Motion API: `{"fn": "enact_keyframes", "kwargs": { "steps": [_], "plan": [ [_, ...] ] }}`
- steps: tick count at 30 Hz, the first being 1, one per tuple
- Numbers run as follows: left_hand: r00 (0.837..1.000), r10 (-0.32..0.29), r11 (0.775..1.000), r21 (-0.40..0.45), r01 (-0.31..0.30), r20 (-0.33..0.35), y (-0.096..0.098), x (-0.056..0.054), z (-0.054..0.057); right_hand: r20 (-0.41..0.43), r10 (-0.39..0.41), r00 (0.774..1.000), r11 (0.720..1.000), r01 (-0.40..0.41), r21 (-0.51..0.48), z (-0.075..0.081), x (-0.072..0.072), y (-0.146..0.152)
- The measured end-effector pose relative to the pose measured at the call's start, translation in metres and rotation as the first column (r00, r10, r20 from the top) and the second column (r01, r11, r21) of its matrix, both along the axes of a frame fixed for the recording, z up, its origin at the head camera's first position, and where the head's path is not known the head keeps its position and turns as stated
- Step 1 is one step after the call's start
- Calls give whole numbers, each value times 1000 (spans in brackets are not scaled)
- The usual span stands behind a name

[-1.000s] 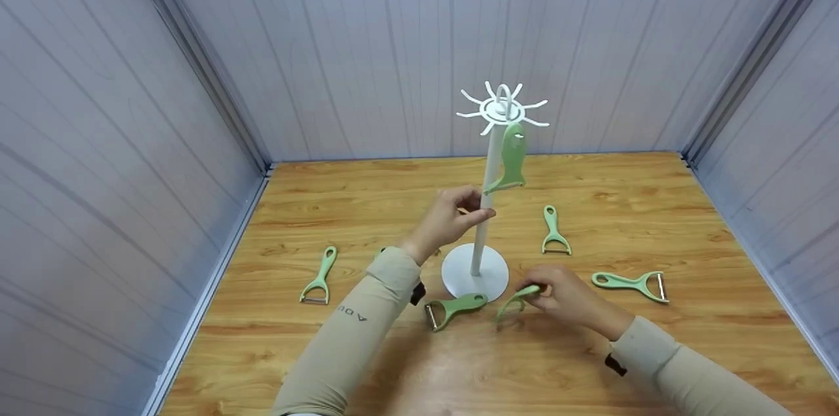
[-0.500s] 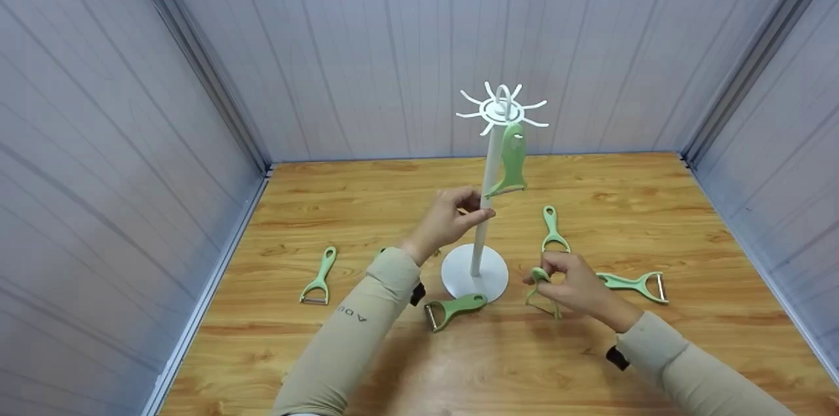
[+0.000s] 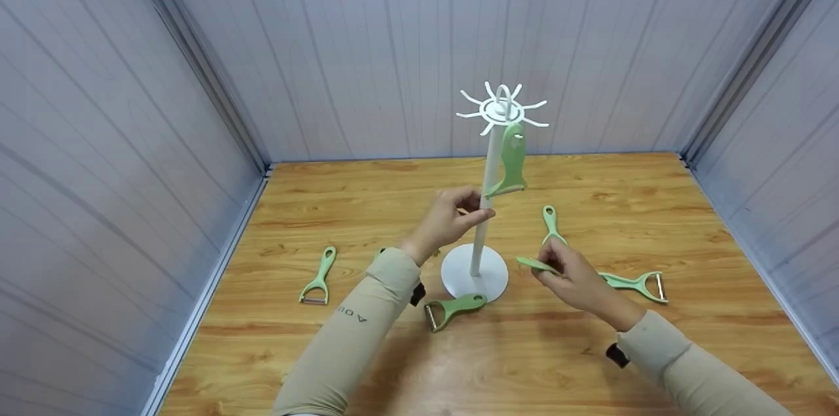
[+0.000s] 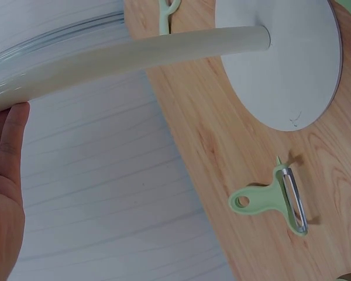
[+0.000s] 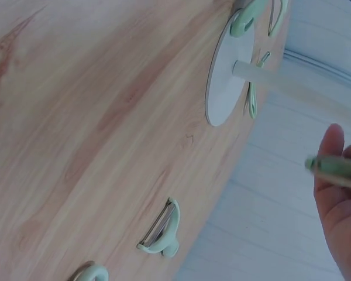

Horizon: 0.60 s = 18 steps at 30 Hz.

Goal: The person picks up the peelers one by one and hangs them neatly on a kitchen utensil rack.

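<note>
My left hand [image 3: 452, 219] grips the pole of a white rack [image 3: 480, 245] that has a round base and a ring of hooks on top. From one hook hangs a green peeler [image 3: 514, 157], blade end down. To the right of the base, my right hand [image 3: 573, 278] pinches another green peeler [image 3: 534, 264] above the table. Its handle end points left towards the pole, and the right wrist view shows the same peeler [image 5: 336, 168] between thumb and fingers, its blade out of sight. A third peeler [image 3: 462, 303] lies with its handle end at the base's front rim.
On the wooden table, one peeler [image 3: 321, 276] lies to the left, one [image 3: 550, 223] behind my right hand and one [image 3: 636, 283] to its right. Another peeler [image 4: 260, 199], clear in the left wrist view, is mostly hidden by my left arm in the head view. Panel walls enclose the table.
My right hand has moved slightly right and away from me, lifting the peeler and turning its handle end towards the pole. My left hand stays on the pole.
</note>
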<state>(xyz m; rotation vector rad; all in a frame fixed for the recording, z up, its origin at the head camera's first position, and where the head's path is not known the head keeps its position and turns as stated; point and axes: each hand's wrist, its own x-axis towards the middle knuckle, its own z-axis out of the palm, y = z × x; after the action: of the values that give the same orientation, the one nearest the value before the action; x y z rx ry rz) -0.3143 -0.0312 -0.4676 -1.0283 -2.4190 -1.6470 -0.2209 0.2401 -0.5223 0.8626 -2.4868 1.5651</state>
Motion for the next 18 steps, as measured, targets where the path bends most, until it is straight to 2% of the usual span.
{"fn": "enact_keyframes", "kwargs": {
  "steps": [5, 11, 18],
  "plan": [
    [1000, 1, 1000, -4, -2, -4, 0, -1, -1, -6, -17, 1000, 1000, 17, -9, 2, 1, 2],
    [1000, -2, 1000, -1, 2, 0, 0, -1, -1, -35, -26, 999, 998, 24, -64, 6, 1, 2],
    [1000, 10, 1000, -24, -9, 23, -1, -1, 0, -81, -141, 987, 987, 134, -86, 13, 1, 0]
  ]
}}
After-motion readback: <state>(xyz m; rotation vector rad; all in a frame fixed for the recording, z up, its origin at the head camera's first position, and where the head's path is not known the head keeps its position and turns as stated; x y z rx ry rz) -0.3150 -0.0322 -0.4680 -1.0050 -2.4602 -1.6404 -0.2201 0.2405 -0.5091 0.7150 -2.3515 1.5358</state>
